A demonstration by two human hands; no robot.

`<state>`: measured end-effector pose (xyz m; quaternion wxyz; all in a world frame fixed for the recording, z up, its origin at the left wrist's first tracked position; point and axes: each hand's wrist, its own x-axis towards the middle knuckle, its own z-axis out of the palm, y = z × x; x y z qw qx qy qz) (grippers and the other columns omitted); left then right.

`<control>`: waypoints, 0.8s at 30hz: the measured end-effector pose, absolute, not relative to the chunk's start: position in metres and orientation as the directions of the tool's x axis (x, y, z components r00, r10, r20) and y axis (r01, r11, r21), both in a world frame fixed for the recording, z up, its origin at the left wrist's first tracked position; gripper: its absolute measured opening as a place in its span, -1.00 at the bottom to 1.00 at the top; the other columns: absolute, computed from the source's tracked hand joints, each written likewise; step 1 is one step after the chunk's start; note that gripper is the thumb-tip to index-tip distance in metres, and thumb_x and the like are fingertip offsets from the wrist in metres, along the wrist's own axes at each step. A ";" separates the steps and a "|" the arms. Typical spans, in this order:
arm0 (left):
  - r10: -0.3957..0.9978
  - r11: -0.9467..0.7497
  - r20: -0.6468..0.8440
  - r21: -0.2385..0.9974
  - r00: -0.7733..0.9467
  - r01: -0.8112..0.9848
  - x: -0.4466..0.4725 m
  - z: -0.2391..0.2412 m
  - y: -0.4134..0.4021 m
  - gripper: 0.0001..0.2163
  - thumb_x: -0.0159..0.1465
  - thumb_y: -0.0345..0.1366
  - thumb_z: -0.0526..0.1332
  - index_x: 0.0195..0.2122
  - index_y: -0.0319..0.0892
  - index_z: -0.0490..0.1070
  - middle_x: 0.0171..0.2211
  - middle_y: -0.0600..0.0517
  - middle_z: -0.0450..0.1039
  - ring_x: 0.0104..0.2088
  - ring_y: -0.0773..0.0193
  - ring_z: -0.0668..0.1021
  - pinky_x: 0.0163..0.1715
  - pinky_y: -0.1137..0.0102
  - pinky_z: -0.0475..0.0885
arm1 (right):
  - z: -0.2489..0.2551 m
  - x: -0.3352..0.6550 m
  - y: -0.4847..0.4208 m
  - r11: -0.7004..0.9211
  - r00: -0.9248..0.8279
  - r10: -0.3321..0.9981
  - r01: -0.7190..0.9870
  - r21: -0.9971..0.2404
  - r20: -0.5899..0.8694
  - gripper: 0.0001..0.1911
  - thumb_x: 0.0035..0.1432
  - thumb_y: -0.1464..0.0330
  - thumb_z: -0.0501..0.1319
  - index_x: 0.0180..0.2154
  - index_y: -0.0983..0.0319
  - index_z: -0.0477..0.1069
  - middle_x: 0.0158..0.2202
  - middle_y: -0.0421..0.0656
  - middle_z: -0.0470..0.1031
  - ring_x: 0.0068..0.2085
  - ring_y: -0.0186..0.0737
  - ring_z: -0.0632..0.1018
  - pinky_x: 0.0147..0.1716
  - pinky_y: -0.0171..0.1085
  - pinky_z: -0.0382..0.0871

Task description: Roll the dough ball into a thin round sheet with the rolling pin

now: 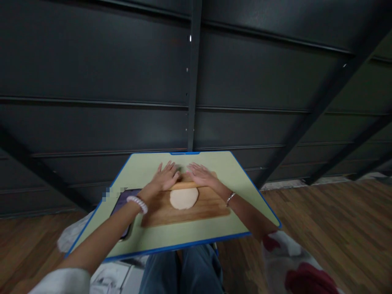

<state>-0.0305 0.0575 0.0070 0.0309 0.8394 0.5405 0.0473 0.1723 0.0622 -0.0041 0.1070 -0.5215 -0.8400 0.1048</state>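
Note:
A round, flat piece of pale dough [184, 199] lies on a wooden cutting board [211, 202]. Along the dough's far edge runs a wooden rolling pin [184, 185], crosswise to me. My left hand [167, 176] rests flat over the pin's left end, its fingers stretched forward and spread. Over the right end lies my right hand [200, 174], also flat with fingers extended past the pin. Neither hand wraps its fingers round the pin. The palms hide both ends of it.
The board sits on a pale green folding table [196, 232] with a blue rim. A dark-screened phone [122, 204] lies left of the board, partly under my left forearm. Dark metal panels [137, 73] rise behind the table. Wooden flooring [337, 212] and a white plastic bag [72, 234] show below.

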 end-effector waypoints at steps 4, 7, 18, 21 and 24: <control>0.923 -0.368 0.138 0.043 0.359 0.929 -0.028 0.013 0.059 -0.46 0.34 -0.11 -0.21 0.21 -0.31 0.18 0.28 -0.20 0.05 0.32 0.07 0.00 0.26 0.00 -0.22 | 0.004 0.171 0.068 0.312 -0.313 0.949 0.904 -0.291 0.044 -0.46 0.36 0.16 -0.22 0.17 0.27 0.23 0.26 -0.02 0.18 0.28 -0.13 0.15 0.23 -0.07 -0.03; 0.938 -0.336 0.101 0.040 0.331 0.941 -0.028 0.011 0.055 -0.45 0.33 -0.10 -0.21 0.23 -0.30 0.14 0.30 -0.19 0.00 0.33 0.06 -0.04 0.25 -0.03 -0.24 | 0.005 0.172 0.057 0.262 -0.262 0.964 0.920 -0.291 0.040 -0.46 0.36 0.16 -0.24 0.18 0.26 0.22 0.26 -0.04 0.17 0.29 -0.13 0.13 0.22 -0.04 -0.04; 0.883 -0.455 0.098 -0.065 0.460 0.888 -0.032 0.003 0.027 -0.52 0.31 -0.21 -0.19 0.20 -0.20 0.21 0.26 -0.15 0.12 0.31 0.10 0.06 0.25 -0.01 -0.25 | -0.009 0.166 -0.022 0.261 -0.183 0.930 0.940 -0.219 0.319 -0.47 0.36 0.27 -0.25 0.12 0.39 0.28 0.17 0.05 0.31 0.26 -0.08 0.18 0.26 -0.07 -0.16; 0.867 -0.475 0.121 -0.093 0.484 0.875 -0.031 0.006 0.018 -0.52 0.30 -0.24 -0.18 0.18 -0.21 0.24 0.24 -0.15 0.18 0.30 0.09 0.09 0.25 0.01 -0.25 | -0.007 0.161 -0.043 0.208 -0.114 0.937 0.942 -0.264 0.330 -0.48 0.35 0.29 -0.21 0.13 0.44 0.26 0.18 0.10 0.29 0.25 -0.06 0.21 0.24 -0.10 -0.06; 0.855 -0.490 0.141 -0.093 0.499 0.867 -0.030 0.010 0.009 -0.54 0.30 -0.26 -0.17 0.16 -0.18 0.26 0.22 -0.12 0.22 0.28 0.10 0.14 0.25 0.02 -0.21 | -0.007 0.153 -0.070 0.185 -0.071 0.936 0.932 -0.312 0.344 -0.48 0.33 0.30 -0.17 0.15 0.49 0.22 0.22 0.14 0.22 0.26 -0.05 0.19 0.22 -0.14 0.01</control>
